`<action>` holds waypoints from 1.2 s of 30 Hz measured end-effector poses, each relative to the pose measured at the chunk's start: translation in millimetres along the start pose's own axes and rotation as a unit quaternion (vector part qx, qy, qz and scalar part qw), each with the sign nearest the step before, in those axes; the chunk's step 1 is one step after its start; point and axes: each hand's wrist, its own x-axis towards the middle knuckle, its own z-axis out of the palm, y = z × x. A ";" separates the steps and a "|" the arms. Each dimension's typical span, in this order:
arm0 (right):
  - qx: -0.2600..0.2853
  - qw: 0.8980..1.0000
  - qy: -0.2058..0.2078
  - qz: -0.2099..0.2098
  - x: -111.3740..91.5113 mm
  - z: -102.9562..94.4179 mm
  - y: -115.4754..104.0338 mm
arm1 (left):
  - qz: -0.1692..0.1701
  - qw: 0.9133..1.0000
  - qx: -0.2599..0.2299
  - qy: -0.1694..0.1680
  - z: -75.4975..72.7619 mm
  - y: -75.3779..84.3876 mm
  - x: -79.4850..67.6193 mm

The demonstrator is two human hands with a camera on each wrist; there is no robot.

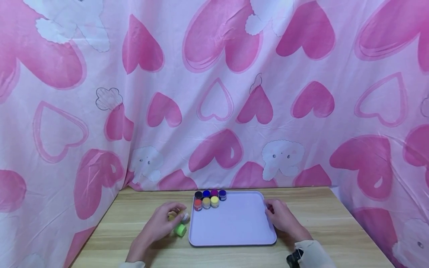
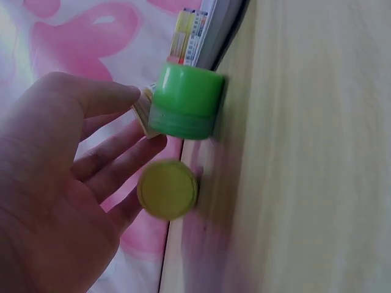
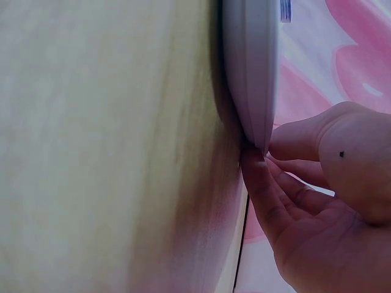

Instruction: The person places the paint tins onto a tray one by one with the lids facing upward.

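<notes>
My left hand (image 1: 165, 220) is beside the tray's left edge, its thumb and fingertips pinching a small paint jar (image 1: 185, 216). That jar (image 2: 143, 113) is mostly hidden behind a bright green paint jar (image 2: 186, 101) in the left wrist view. The green jar (image 1: 180, 230) sits on the table just in front of the fingers. A jar with a dull gold lid (image 2: 168, 189) stands near the lower fingers. At the other side, my right hand (image 1: 283, 216) pinches the rim of the lavender tray (image 1: 241, 223), thumb above and fingers under the edge (image 3: 259, 131).
Several paint jars stand in the tray's back left corner: black (image 1: 198, 195), blue (image 1: 206, 194), magenta (image 1: 214, 192) and dark blue (image 1: 222, 194) behind, red (image 1: 198, 204), gold (image 1: 206, 202) and yellow (image 1: 214, 201) in front. A pink heart-patterned curtain (image 1: 214, 149) hangs behind the wooden table (image 1: 134, 216).
</notes>
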 end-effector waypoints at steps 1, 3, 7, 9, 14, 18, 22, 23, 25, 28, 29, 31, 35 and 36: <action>0.000 1.000 0.000 0.001 -0.1 -0.1 -0.1 | 0.008 1.000 0.000 0.000 0.6 1.7 1.2; 0.001 1.000 0.001 0.002 -0.4 -0.3 -0.7 | 0.031 1.000 -0.004 0.001 2.2 5.1 4.2; 0.010 1.000 0.004 -0.005 -1.1 -0.1 -1.6 | 0.073 0.997 -0.026 -0.008 7.3 11.8 11.6; 0.014 1.000 0.005 -0.009 -1.1 0.2 -2.1 | 0.077 0.996 -0.036 -0.016 10.5 15.4 15.1; 0.020 1.000 0.006 -0.008 -0.7 0.9 -2.4 | 0.085 0.995 -0.044 -0.025 20.2 24.9 24.4; 0.021 1.000 0.008 -0.006 0.2 1.3 -1.4 | 0.107 0.992 -0.051 -0.028 28.2 31.9 32.4; 0.020 1.000 0.009 -0.009 -0.9 0.4 -1.5 | 0.128 0.991 -0.040 -0.022 35.0 38.1 39.7; 0.020 1.000 0.009 -0.010 -1.4 0.1 -2.0 | 0.131 0.991 -0.031 -0.017 36.4 39.7 41.3; 0.020 1.000 0.008 -0.012 -1.9 -0.4 -2.5 | 0.140 0.990 -0.013 -0.007 39.1 42.3 44.4; 0.019 1.000 0.007 -0.012 -1.9 -0.7 -3.1 | 0.147 0.989 -0.004 0.001 42.7 46.5 48.8; 0.018 1.000 0.006 -0.011 -1.9 -0.7 -3.3 | 0.149 0.989 -0.008 0.001 43.9 47.8 50.1; 0.016 1.000 0.006 -0.012 -1.5 -0.4 -3.1 | 0.152 0.988 -0.019 -0.002 46.4 50.4 52.8; 0.011 1.000 0.005 -0.008 -1.1 -0.1 -3.4 | 0.167 0.986 -0.023 -0.002 51.7 55.7 57.6; 0.011 1.000 0.005 -0.008 -0.9 -0.1 -3.4 | 0.171 0.985 -0.021 0.000 53.2 57.1 58.8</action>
